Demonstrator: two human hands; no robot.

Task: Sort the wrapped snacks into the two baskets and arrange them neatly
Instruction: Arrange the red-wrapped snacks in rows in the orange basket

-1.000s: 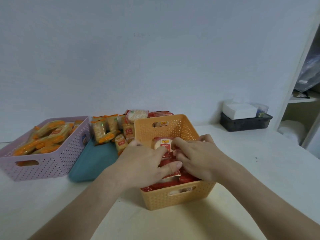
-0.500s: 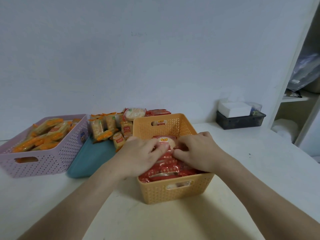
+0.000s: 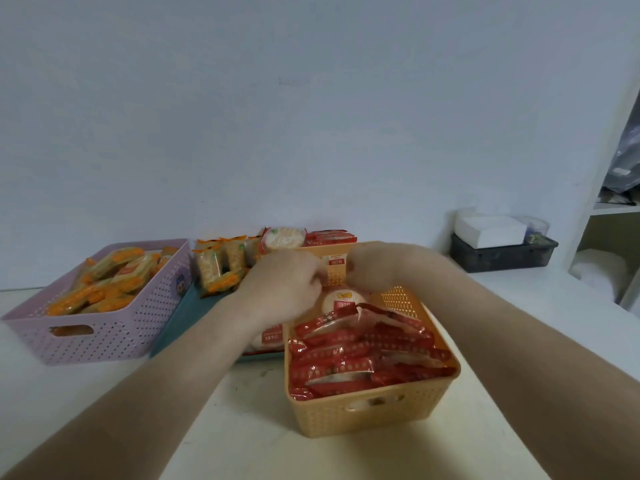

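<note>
Lilac basket point(image 3: 104, 337), mid-left, holds orange packs point(image 3: 104, 292). Unsorted snacks point(image 3: 221, 268) lie centre, just up-left of the left hand point(image 3: 284, 289), the nearer one; the right hand point(image 3: 377, 268) hovers over the far rim of the orange basket point(image 3: 370, 414). Both grips look curled, blurred: holding anything, I cannot tell.

Loose snacks point(image 3: 216, 268) lie between left basket point(image 3: 114, 327) and right basket point(image 3: 367, 414).

Both forearms, left hand point(image 3: 284, 289) and right hand point(image 3: 375, 268) are bare.
</note>
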